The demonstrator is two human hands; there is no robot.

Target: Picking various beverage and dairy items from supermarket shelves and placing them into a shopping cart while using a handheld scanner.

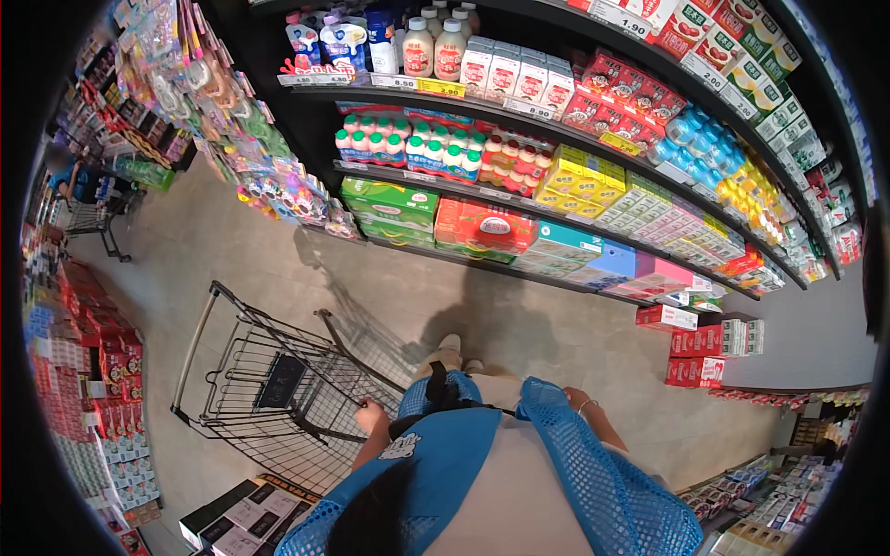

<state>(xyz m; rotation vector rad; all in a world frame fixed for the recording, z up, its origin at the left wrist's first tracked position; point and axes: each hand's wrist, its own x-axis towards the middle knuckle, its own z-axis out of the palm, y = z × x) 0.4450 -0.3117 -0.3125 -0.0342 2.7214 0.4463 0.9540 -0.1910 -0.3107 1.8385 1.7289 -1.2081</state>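
Observation:
My left hand is closed around the top wire rim of a metal shopping cart, whose basket holds nothing that I can see apart from a dark panel on its wire. On my other side, my right hand hangs near the edge of a blue mesh vest, a band at its wrist; its fingers are partly hidden, and whether they hold the mesh is unclear. Ahead stand shelves of drinks: milk bottles with green caps, white and red cartons, and a red gift box on the lowest level.
Hanging packaged toys line the shelf end at the left. Stacked red cartons stand at far left, boxes below the cart. Another person is beside a second cart. More red boxes stand at the right.

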